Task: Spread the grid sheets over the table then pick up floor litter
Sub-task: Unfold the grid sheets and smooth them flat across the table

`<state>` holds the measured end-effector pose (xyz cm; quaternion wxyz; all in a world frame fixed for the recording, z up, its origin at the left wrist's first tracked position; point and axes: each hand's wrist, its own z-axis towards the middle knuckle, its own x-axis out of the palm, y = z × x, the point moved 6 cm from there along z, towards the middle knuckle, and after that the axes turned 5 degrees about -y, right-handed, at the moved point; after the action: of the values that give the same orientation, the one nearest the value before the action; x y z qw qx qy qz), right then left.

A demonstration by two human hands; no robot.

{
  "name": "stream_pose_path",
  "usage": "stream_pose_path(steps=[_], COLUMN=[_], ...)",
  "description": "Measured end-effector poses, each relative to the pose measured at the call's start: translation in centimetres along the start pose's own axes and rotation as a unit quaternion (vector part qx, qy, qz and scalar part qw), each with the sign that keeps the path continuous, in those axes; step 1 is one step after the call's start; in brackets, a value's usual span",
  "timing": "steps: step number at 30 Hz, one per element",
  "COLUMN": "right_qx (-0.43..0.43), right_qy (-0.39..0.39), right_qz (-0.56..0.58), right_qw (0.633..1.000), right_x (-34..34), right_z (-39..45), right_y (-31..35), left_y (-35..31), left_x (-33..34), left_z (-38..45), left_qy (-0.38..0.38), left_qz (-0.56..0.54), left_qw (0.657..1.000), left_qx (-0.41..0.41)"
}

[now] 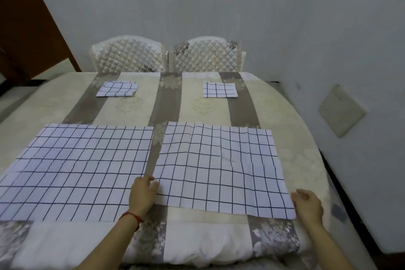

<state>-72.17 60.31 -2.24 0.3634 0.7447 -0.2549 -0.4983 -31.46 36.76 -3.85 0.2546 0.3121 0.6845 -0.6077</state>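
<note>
Two white grid sheets lie spread flat on the near half of the table. The left sheet [74, 171] is smooth; the right sheet [219, 166] shows creases. My left hand [142, 195] sits between them and pinches the right sheet's left edge with thumb and fingers. Just beside that sheet's near right corner is my right hand [306, 205], its fingers loosely curled and holding nothing. Two more grid sheets stay folded at the far side, one on the left [117, 89] and one on the right [219, 90].
The table [291, 116] wears a cream and grey patterned cover with a rounded right edge. Two quilted chairs [129, 55] [206, 53] stand behind it against the wall. A brown door [28, 24] is at the far left. No floor litter shows.
</note>
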Motion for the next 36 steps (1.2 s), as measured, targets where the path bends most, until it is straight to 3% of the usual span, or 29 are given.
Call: stream_pose_path(steps=[5, 9, 12, 20, 28, 36], right_qx=[0.032, 0.031, 0.020, -0.022, -0.025, -0.022], right_qy=[0.010, 0.032, 0.040, 0.015, 0.000, -0.004], right_qz=[-0.025, -0.042, -0.047, -0.073, -0.096, -0.119], right_qw=[0.999, 0.998, 0.998, 0.997, 0.995, 0.993], right_x=[0.8, 1.3, 1.3, 0.7, 0.4, 0.7], right_z=[0.6, 1.0, 1.1, 1.5, 1.0, 0.4], right_y=[-0.8, -1.4, -1.2, -0.8, -1.3, -1.7], left_y=[-1.4, -1.8, -0.8, 1.4, 0.8, 1.1], left_x=[1.9, 2.4, 1.9, 1.1, 0.9, 0.2], left_z=[-0.8, -0.8, -0.8, -2.5, -3.0, -2.6], left_qy=[-0.035, -0.008, -0.006, 0.009, -0.021, -0.034], left_qz=[0.090, 0.016, 0.021, -0.058, -0.119, -0.055], left_qw=[0.994, 0.995, 0.993, 0.984, 0.978, 0.989], left_qx=[-0.047, -0.093, -0.119, -0.168, -0.172, -0.134])
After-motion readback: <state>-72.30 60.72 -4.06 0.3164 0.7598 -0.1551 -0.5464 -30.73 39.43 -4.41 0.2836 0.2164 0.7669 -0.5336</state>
